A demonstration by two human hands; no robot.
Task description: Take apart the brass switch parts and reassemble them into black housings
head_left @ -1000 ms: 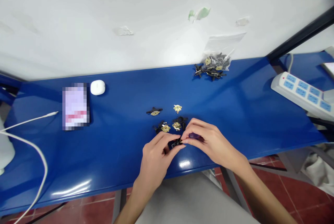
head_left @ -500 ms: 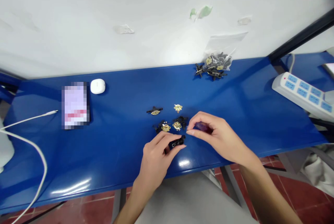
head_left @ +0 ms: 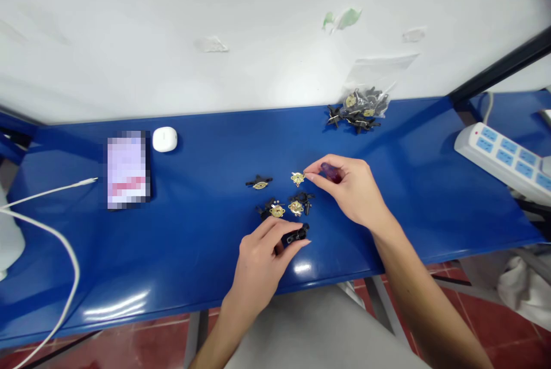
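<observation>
My left hand [head_left: 262, 254], low in the middle, pinches a small black plastic part [head_left: 298, 235] between thumb and fingers. My right hand [head_left: 344, 182] is closed around a dark purple handle [head_left: 331, 173], perhaps a screwdriver's; its shaft cannot be made out. The right thumb and index fingertips meet at the edge of a gold metal plate [head_left: 297, 178]; whether they grip it I cannot tell. Between my hands lie a second gold plate [head_left: 296, 208], a third gold plate [head_left: 277, 210] and black plastic pieces [head_left: 306, 199]. Farther left rests a black part with a gold plate [head_left: 259, 182].
Against the wall a clear plastic bag [head_left: 374, 99] holds black and gold parts, with more black parts [head_left: 359, 123] before it. A phone [head_left: 127, 171], white case [head_left: 165, 139] and white cable [head_left: 64, 243] are at left. A power strip [head_left: 503, 154] sits right on the blue table [head_left: 181, 260].
My right hand has moved away from the left hand, up to the far gold plate, with the purple handle still in it. The left hand keeps its hold on the black part.
</observation>
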